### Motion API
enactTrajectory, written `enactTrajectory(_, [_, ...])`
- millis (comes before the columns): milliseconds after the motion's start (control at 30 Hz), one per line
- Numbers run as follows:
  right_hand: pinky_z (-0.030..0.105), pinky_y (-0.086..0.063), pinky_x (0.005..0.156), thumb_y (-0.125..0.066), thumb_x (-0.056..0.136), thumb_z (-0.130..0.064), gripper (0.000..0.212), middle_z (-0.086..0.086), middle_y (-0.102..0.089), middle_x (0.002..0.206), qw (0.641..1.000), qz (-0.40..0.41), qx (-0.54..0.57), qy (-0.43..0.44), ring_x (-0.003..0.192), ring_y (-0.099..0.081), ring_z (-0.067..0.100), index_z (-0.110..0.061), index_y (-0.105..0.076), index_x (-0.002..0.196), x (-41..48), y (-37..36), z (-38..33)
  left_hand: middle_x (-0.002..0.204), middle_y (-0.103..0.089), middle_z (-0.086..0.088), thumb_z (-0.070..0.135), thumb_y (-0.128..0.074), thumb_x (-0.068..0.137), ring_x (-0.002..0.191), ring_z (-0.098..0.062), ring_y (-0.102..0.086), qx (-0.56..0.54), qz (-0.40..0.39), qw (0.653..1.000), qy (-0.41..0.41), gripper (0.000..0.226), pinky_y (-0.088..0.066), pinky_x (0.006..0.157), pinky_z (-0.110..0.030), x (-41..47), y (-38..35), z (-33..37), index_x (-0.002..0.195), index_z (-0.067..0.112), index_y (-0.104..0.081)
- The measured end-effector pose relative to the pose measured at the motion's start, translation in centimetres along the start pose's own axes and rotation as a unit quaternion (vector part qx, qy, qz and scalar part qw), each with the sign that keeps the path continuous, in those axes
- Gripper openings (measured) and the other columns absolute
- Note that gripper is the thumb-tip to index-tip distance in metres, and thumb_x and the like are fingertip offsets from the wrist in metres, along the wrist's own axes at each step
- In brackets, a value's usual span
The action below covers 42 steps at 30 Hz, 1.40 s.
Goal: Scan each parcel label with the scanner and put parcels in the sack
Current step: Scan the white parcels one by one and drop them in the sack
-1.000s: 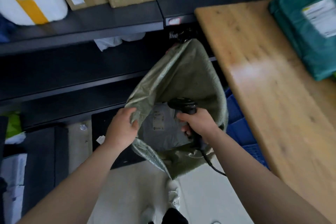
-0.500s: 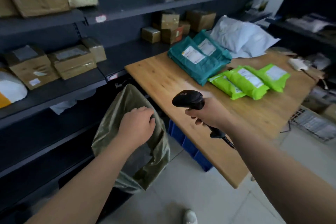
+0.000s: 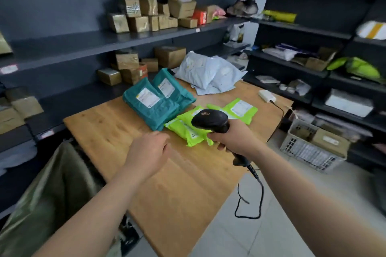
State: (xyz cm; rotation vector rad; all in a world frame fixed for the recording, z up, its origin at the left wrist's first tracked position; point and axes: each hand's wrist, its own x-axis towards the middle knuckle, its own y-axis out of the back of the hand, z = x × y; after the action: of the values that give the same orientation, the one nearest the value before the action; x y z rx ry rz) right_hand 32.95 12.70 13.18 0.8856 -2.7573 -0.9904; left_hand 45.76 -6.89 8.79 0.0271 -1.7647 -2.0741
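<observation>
Head view: your right grip is curled tight round the scanner handle, above the desk's middle. Your left grip hovers over the desk, fingers loose, holding nothing. Lime parcels lie mid-desk, teal parcels toward its far left, white parcels at its far end. The sack sits just beside the desk's left edge.

I see the worktop carrying teal parcels, green parcels, white bags and a white box.
</observation>
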Motion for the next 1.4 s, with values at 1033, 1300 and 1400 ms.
enactTrajectory(1033, [0.023, -0.051, 0.050, -0.070, 0.084, -0.023, 0.015, 0.007, -0.073, 0.083, 0.998, -0.046, 0.026, 0.022, 0.054, -0.066, 0.009, -0.009, -0.068, 0.089, 43.8, 25.5, 11.1, 0.113, -0.062, -0.004, 0.030, -0.053, 0.091, 0.104, -0.029, -0.059, -0.012, -0.019, 0.989, 0.149, 0.031, -0.049, 0.082, -0.041, 43.6, -13.9, 13.9, 0.119, 0.019, -0.058])
enactTrajectory(1300, [0.026, -0.055, 0.056, -0.070, 0.086, -0.024, 0.019, 0.005, -0.070, 0.086, 0.992, -0.087, 0.076, 0.047, 0.060, -0.067, 0.011, -0.013, -0.065, 0.100, 58.4, 24.8, 10.0, 0.112, -0.063, -0.011, 0.022, -0.051, 0.095, 0.098, -0.022, -0.056, -0.099, 0.000, 0.953, 0.287, 0.030, -0.044, 0.080, -0.034, 52.0, -18.0, 11.4, 0.117, 0.002, -0.059])
enactTrajectory(1400, [0.035, -0.058, 0.066, -0.070, 0.086, -0.026, 0.022, 0.008, -0.066, 0.079, 0.990, -0.104, 0.090, 0.034, 0.065, -0.064, 0.017, -0.011, -0.065, 0.101, 63.6, 23.5, 10.8, 0.095, -0.065, -0.012, 0.021, -0.052, 0.093, 0.086, -0.024, -0.058, -0.131, -0.003, 0.933, 0.336, 0.023, -0.044, 0.071, -0.035, 55.3, -20.7, 9.7, 0.099, 0.000, -0.060])
